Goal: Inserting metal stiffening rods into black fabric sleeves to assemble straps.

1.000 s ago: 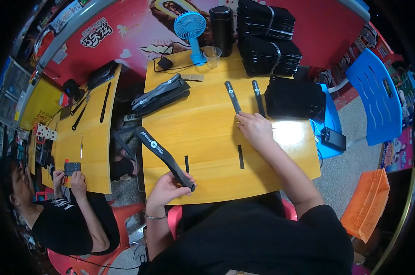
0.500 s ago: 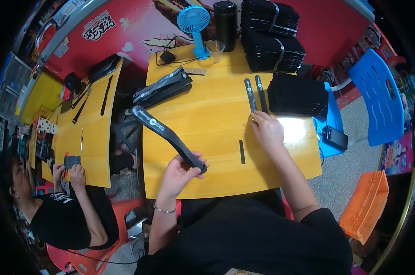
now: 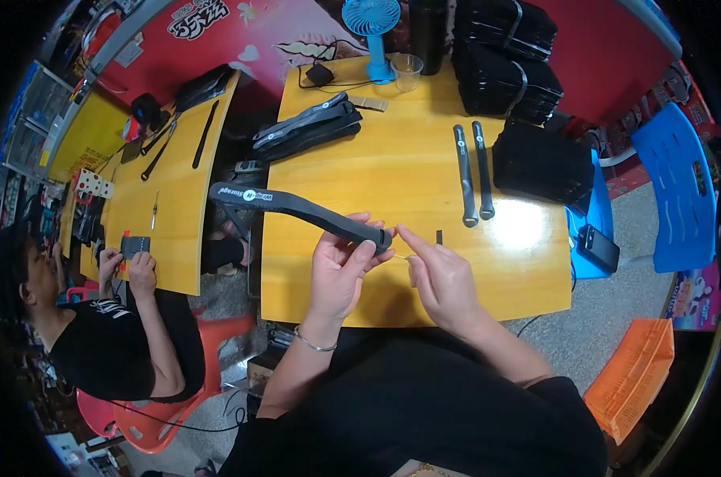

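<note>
Hands at the near edge of the yellow table (image 3: 424, 183), above open tabletop. Left hand (image 3: 340, 274) closed around the near end of a long black strap (image 3: 297, 208), lifted and running off leftward past the table's left edge, over the gap to the next table. Right hand (image 3: 440, 278) pinched narrow on something thin and pale at the strap's tip, too small to make out. Beyond, bare wood, then two black straps (image 3: 472, 171) lying side by side, a stack of black pouches (image 3: 543, 163) at the right edge. Farther, more straps piled (image 3: 309, 127), a blue fan (image 3: 372, 32) cut off by the rim.
</note>
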Available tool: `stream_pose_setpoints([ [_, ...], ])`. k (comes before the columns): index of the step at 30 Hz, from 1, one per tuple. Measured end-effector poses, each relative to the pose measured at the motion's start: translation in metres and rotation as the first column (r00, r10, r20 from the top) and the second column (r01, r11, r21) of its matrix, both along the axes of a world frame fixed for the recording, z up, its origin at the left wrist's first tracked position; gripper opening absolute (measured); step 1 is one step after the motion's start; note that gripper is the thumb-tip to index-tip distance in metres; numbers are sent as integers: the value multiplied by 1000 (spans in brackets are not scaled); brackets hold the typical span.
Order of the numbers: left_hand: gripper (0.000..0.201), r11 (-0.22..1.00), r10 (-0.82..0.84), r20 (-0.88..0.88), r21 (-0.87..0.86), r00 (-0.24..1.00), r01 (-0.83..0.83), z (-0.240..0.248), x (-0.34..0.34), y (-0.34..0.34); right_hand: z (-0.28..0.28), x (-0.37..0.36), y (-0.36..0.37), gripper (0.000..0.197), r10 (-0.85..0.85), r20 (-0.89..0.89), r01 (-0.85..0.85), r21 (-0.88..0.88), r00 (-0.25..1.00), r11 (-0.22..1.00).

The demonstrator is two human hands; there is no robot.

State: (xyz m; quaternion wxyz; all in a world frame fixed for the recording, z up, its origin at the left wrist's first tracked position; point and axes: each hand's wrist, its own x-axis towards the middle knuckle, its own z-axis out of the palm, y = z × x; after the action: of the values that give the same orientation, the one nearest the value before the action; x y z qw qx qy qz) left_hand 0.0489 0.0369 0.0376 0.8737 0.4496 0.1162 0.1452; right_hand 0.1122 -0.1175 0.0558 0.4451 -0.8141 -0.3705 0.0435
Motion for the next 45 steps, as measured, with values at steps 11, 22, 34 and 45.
stream_pose_setpoints([
  [11,38,994,105,34,-13,994,-105,-4,-2,-12,-9,-5,7,42,-17,6,16,214,1000,977],
  [22,37,978,172,84,102,982,-180,-4,0,-12,-12,-3,8,39,-21,24,16,199,999,980],
  [34,36,874,255,177,377,951,-305,-4,3,-23,-15,-5,14,31,278,-751,245,502,598,830],
  [45,35,891,22,24,453,999,-30,4,-2,12,-14,8,12,24,28,32,-37,302,999,953],
])
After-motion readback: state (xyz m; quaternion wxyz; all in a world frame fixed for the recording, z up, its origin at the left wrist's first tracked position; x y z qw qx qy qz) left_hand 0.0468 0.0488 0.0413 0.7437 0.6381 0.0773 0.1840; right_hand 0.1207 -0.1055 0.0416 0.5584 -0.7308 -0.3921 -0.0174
